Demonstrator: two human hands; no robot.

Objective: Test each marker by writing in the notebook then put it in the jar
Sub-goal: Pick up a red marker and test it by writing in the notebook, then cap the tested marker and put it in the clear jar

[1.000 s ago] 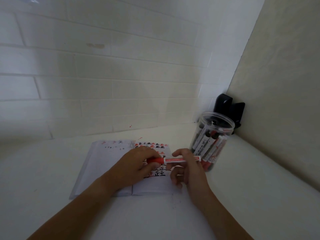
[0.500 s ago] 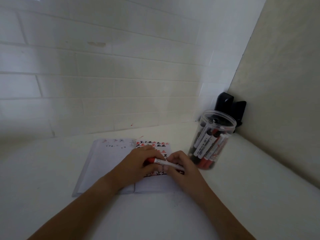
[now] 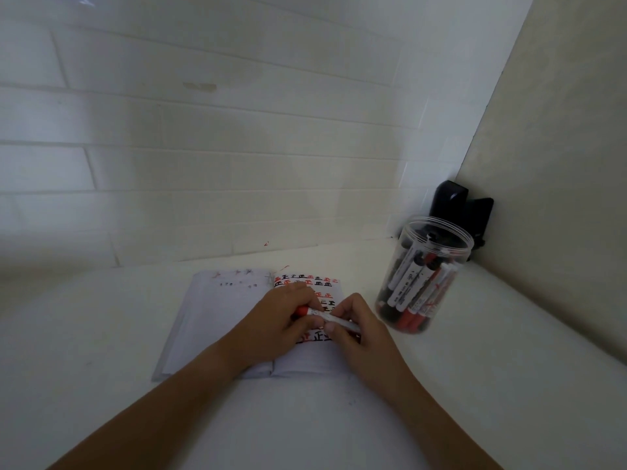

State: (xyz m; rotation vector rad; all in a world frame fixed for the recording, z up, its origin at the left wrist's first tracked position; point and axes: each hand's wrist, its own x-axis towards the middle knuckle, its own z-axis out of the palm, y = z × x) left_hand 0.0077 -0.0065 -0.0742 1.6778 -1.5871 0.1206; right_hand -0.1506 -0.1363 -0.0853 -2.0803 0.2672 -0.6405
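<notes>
Both hands on one red marker (image 3: 324,316) over the notebook (image 3: 217,320) — left hand (image 3: 281,320) fingers wrapped round its cap end, right hand (image 3: 356,329) pinching the barrel — jar (image 3: 427,276) sits nearby.

Near the middle of the frame, both hands hold one marker (image 3: 322,316) over the open notebook (image 3: 217,320). The left hand (image 3: 274,322) grips its red cap end, and the right hand (image 3: 359,329) pinches the white barrel. At the right stands a clear jar (image 3: 437,232) with red and black markers inside, and behind it is a black object (image 3: 454,201) in the corner.
</notes>
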